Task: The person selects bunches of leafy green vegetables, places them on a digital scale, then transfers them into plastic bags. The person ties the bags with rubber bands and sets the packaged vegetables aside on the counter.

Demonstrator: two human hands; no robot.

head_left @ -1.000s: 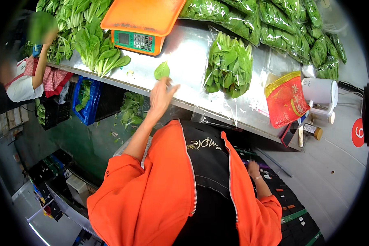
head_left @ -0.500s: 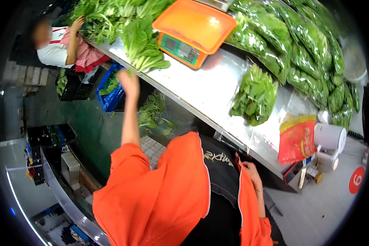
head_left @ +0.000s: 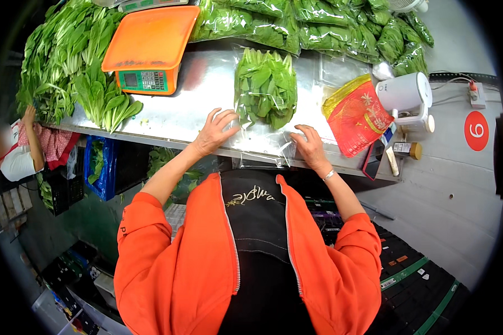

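A clear plastic bag of leafy greens (head_left: 266, 89) lies on the metal table in front of me, its leaf tips pointing toward me. The loose, unfilled end of the bag (head_left: 262, 146) reaches to the table's near edge. My left hand (head_left: 213, 134) is at the left side of that loose end, fingers apart and fingertips by the film. On the other side, my right hand (head_left: 312, 147) has its fingers slightly bent and spread beside the film. Neither hand grips anything I can see; whether the fingertips touch the plastic, I cannot tell.
An orange-topped scale (head_left: 145, 50) stands left of the bag, beside a heap of loose greens (head_left: 67, 50). Filled bags (head_left: 341, 33) line the back. At right are a red mesh bag (head_left: 357, 117) and a white kettle (head_left: 403, 92). A co-worker's arm (head_left: 34, 139) shows far left.
My left hand has come from the left, over the table's edge near the loose greens, to the bag. My right hand has risen from beside my jacket to the bag. The view has turned right.
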